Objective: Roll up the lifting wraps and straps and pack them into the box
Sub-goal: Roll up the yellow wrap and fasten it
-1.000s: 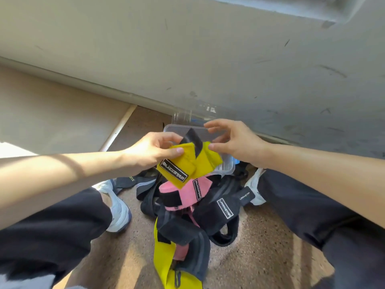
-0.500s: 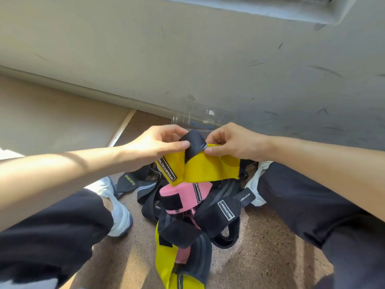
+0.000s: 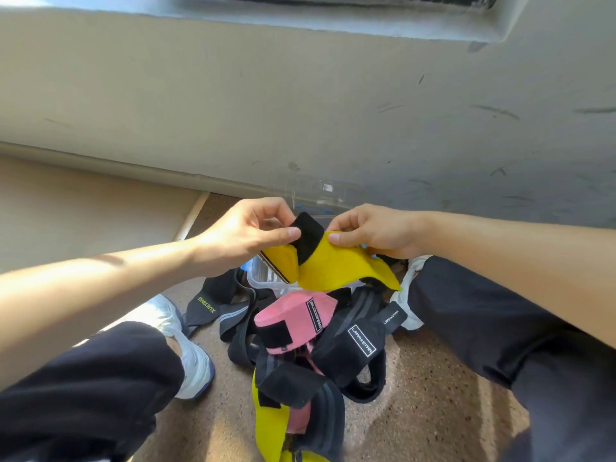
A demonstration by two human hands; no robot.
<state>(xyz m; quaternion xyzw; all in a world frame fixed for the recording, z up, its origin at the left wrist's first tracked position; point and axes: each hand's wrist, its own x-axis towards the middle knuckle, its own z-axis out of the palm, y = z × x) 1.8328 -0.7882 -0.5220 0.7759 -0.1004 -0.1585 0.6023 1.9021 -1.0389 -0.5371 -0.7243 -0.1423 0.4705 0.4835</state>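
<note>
The left hand's fingers [image 3: 290, 232] are curled, thumb pressed toward forefinger, pinching the black hook-and-loop end [image 3: 308, 240] of a flat yellow elastic wrist wrap [image 3: 336, 270]. The right hand's fingers [image 3: 336, 239] are also closed, thumb and forefinger pinching the yellow cloth just beside that black end. The left hand [image 3: 246, 235] and the right hand [image 3: 375, 230] hold the wrap in the air between them. The wrap's short left part folds down and shows a label edge, and its longer part sags to the right, toward the right knee.

Below the held wrap, partly hidden by it, a clear plastic box [image 3: 263, 276] sits on the floor. A clear plastic piece [image 3: 320, 191] stands behind the hands against the wall; what it is cannot be told.

In front of the box lies a tangled heap. It includes a rolled pink wrist wrap with a black band [image 3: 293, 316], black lifting straps with a white-framed label [image 3: 361, 340], a black strap with green lettering [image 3: 206, 306] to the left, and a second yellow wrap [image 3: 266, 425] running toward the near edge under grey-striped black webbing [image 3: 325, 418].

The brown speckled floor [image 3: 416, 405] carries it all. A white shoe [image 3: 193, 360] sits left of the heap and another white shoe [image 3: 411, 295] right of it, with dark trouser legs [image 3: 500, 335] on both sides. A scuffed grey wall [image 3: 300, 111] rises behind.
</note>
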